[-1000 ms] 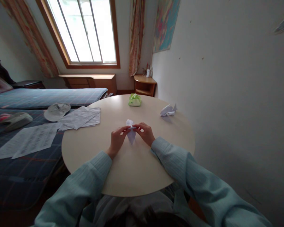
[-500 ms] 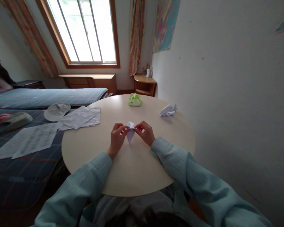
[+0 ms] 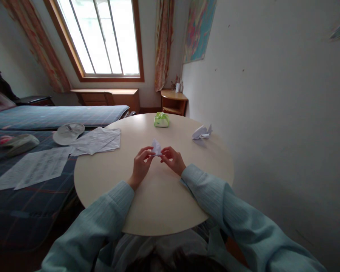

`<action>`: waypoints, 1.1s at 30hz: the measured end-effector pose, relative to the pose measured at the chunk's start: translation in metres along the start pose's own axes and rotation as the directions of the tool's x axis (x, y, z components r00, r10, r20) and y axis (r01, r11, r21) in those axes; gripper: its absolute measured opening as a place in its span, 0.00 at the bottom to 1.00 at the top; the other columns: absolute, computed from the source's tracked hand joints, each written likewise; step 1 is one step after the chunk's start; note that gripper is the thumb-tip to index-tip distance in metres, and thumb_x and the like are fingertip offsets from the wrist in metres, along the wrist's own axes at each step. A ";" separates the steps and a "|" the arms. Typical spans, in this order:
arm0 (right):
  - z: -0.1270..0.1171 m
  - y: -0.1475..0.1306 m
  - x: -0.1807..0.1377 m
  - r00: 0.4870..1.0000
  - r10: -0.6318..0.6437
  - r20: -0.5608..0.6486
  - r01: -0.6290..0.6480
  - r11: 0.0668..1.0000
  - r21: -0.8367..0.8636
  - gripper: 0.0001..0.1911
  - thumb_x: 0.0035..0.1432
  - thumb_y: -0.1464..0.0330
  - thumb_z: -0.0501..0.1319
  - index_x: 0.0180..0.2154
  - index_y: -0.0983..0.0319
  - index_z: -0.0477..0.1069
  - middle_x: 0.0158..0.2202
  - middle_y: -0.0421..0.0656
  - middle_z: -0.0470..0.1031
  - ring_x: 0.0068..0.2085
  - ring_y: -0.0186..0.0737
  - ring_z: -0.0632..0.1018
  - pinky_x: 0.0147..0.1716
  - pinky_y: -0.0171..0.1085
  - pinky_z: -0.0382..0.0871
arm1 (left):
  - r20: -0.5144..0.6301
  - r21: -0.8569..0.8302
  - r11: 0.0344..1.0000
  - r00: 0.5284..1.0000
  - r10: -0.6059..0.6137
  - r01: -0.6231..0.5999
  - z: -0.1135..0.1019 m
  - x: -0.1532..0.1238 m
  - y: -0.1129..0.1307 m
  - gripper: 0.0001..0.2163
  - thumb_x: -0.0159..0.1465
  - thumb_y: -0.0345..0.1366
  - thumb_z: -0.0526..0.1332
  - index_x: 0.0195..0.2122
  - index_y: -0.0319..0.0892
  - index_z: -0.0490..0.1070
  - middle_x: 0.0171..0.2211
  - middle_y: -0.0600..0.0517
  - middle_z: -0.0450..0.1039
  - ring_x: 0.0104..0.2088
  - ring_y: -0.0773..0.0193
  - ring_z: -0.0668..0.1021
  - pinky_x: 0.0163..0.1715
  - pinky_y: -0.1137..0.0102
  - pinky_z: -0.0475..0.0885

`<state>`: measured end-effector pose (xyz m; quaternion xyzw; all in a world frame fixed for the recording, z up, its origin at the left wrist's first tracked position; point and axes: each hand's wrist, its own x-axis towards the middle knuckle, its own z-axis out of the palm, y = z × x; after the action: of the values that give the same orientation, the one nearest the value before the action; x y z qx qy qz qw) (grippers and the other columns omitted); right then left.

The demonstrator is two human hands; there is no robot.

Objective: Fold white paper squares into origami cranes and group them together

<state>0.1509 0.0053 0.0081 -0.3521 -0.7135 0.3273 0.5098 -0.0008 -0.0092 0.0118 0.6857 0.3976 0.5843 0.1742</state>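
A small piece of folded white paper is held up just over the round cream table. My left hand pinches its left edge between thumb and fingers. On the other side, my right hand grips the right edge in the same way. The paper's pointed part stands up above the fingertips, and the fingers cover its lower corners. Farther back to the right lies another folded white paper piece with pointed ends.
A green tissue pack stands at the table's far side. White paper sheets overlap the left edge, reaching onto the plaid bed. A light cap rests there too. The wall borders the table's right side.
The folded paper's point, which hung down below my fingers, is now turned up above them. Both hands stay nearly in place, with fingers slightly shifted.
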 end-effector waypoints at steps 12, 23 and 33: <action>0.001 0.011 0.006 0.995 0.097 -0.024 -0.096 0.995 0.032 0.14 0.48 0.59 0.58 0.32 0.61 0.58 0.28 0.39 0.70 0.25 0.32 0.74 0.22 0.31 0.67 | 0.096 -0.097 0.993 0.994 -0.057 0.066 0.003 -0.001 -0.006 0.04 0.53 0.34 0.59 0.27 0.40 0.70 0.38 0.47 0.72 0.37 0.64 0.75 0.36 0.69 0.71; 0.001 0.032 0.012 0.975 0.167 -0.149 -0.158 0.985 0.066 0.16 0.41 0.63 0.62 0.30 0.61 0.58 0.27 0.38 0.67 0.29 0.33 0.71 0.24 0.32 0.65 | 0.165 0.087 0.996 0.986 -0.012 -0.002 0.002 -0.001 -0.004 0.08 0.52 0.26 0.53 0.27 0.40 0.71 0.31 0.50 0.74 0.35 0.66 0.75 0.39 0.70 0.68; -0.003 0.021 0.013 0.976 0.163 -0.143 -0.141 0.979 0.149 0.17 0.43 0.64 0.62 0.36 0.60 0.59 0.26 0.37 0.69 0.29 0.32 0.71 0.27 0.33 0.65 | 0.160 0.152 0.957 0.950 -0.269 0.246 0.005 -0.001 -0.016 0.11 0.55 0.44 0.55 0.28 0.39 0.65 0.23 0.53 0.69 0.23 0.68 0.72 0.22 0.74 0.65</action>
<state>0.1547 0.0281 -0.0020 -0.3938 -0.6184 0.3860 0.5600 -0.0020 0.0012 -0.0015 0.6874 0.5037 0.4653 0.2393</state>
